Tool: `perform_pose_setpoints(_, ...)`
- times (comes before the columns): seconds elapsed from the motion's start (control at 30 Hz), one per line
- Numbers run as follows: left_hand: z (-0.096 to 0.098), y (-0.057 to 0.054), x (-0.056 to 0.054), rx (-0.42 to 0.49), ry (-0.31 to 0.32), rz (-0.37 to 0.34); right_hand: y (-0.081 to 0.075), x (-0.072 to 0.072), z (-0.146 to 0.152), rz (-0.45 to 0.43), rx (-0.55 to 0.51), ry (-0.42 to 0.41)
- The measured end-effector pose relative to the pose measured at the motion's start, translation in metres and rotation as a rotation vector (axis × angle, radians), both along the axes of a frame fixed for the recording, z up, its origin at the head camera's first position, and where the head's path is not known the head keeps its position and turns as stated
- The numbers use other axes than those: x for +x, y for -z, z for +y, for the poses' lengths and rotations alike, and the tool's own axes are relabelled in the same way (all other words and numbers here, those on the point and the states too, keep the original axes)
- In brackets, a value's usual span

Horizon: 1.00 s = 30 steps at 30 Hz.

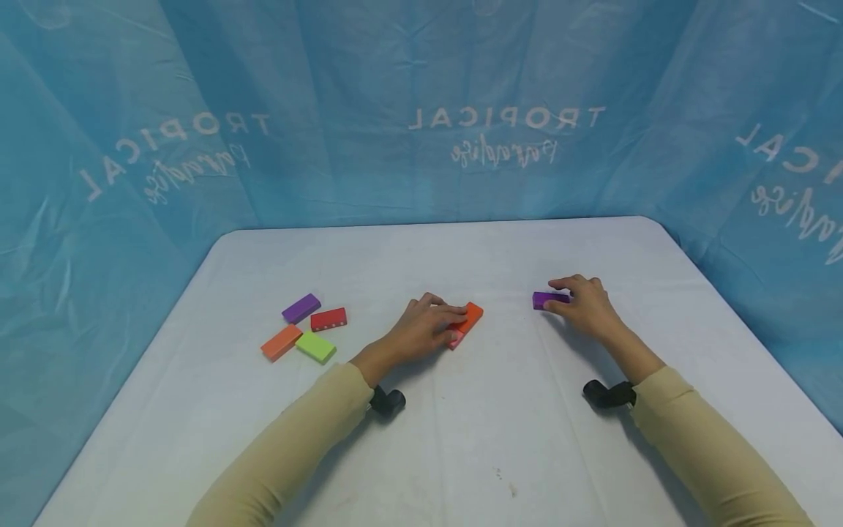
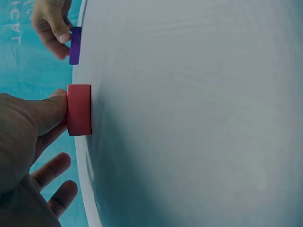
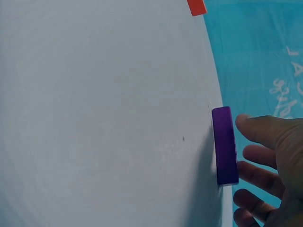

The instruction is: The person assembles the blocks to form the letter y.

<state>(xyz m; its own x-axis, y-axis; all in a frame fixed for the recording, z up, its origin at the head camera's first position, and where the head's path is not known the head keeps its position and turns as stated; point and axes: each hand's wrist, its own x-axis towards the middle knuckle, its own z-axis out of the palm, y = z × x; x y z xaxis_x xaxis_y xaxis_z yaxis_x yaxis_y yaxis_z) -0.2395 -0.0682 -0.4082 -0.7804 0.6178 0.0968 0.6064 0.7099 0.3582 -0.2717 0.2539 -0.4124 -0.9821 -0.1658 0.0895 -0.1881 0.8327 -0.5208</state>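
My left hand pinches an orange-red rectangular block near the middle of the table. In the left wrist view, the thumb and a finger meet at the upper side of this red-looking block, while the other fingers spread away from it. A purple block rests on its long narrow side to the right. Over it, my right hand is held with fingers spread. In the right wrist view, the thumb and fingertips are right beside the upper edge of the purple block.
On the left of the white-covered table lie a second purple block, a red block with white dots, an orange block and a lime green block. A blue printed curtain hangs behind the far edge.
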Motion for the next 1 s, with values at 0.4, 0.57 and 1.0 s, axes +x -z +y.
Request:
perform_pose_setpoints(0.4, 0.002, 0.0, -0.001, -0.019, 0.001, -0.013, 0.007, -0.002, 0.012, -0.042, 0.04, 0.027)
perform_pose_setpoints(0.57, 0.002, 0.0, -0.001, -0.021, -0.006, -0.035, 0.01, -0.002, 0.015, -0.053, 0.041, 0.024)
perform_pose_setpoints(1.0, 0.001, -0.001, -0.001, -0.014, -0.02, -0.044, 0.004, -0.004, 0.009, 0.002, 0.023, -0.087)
